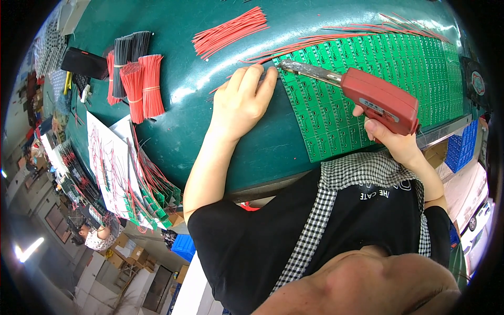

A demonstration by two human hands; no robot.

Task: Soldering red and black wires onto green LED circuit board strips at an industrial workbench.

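My right hand (pixel 391 139) is closed round the handle of a red soldering gun (pixel 380 97). Its long metal tip (pixel 310 71) points left and reaches the upper left corner of a sheet of green circuit boards (pixel 336 118). At that same corner, my left hand (pixel 241 102) has its thumb and index finger pinched together beside the tip. Ends of red wire (pixel 223 85) stick out to the left of this hand; the held part is hidden by the fingers. Loose red wires (pixel 336 38) lie along the far edge of the boards.
A loose pile of red wires (pixel 231 32) lies farther back on the green table (pixel 194 131). Bundled red wires (pixel 152 86) and black wires (pixel 123 44) stand at left. Nearer, boards with wires attached (pixel 152 199) hang over white sheets (pixel 102 152). A black round object (pixel 475 84) is at right.
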